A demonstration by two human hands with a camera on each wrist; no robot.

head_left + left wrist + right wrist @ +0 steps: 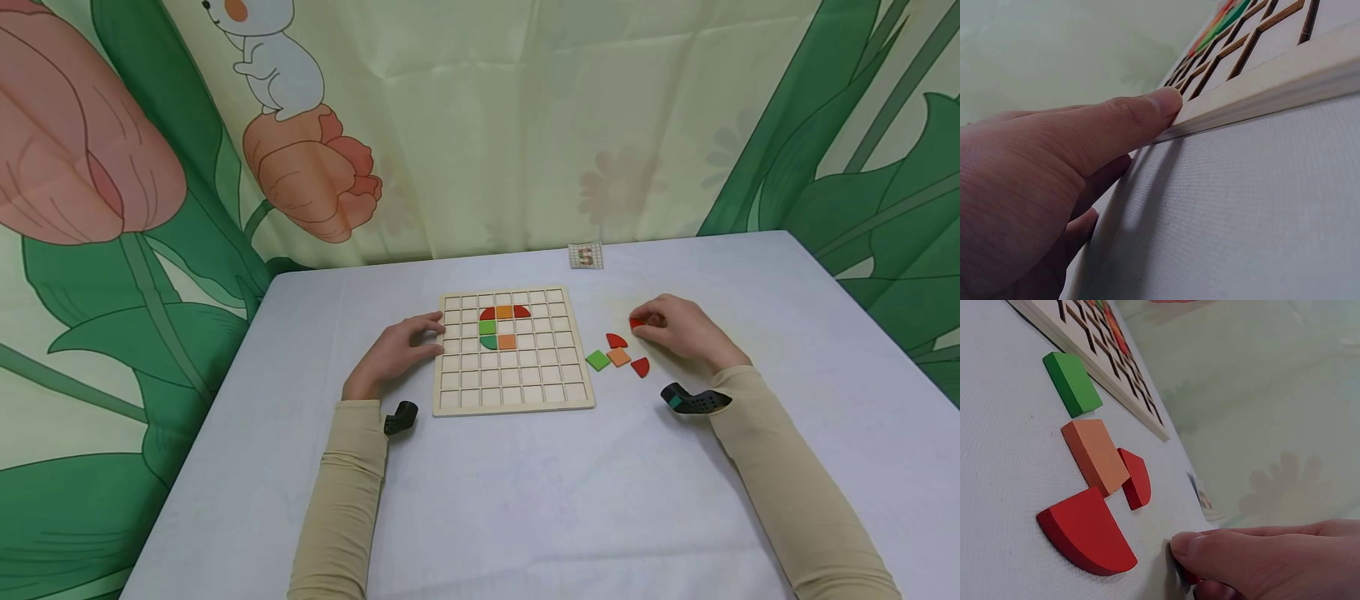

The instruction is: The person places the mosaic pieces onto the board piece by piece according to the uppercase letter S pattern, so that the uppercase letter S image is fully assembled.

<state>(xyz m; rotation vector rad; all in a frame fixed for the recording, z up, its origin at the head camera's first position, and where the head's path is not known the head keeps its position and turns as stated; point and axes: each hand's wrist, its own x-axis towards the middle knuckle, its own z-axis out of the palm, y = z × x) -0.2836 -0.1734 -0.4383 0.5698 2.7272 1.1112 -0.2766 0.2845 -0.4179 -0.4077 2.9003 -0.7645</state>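
Note:
A square wooden grid board [517, 410] lies on the table with several red, orange and green pieces set in its upper cells. My left hand [397, 354] rests at the board's left edge, and its thumb [1163, 102] touches the rim in the left wrist view. To the right of the board my right hand [675, 327] pinches a red piece [637, 322] between thumb and fingers; most of its shape is hidden. Beside that hand lie a green square block [1074, 384], an orange square block [1096, 455] and two red quarter-circle blocks [1090, 532], loosely grouped.
A small printed card [586, 256] with a coloured grid picture lies behind the board, near the table's back edge. A patterned curtain [487, 125] hangs behind the white-covered table [540, 500]. Dark wrist cameras [693, 400] are worn at both cuffs.

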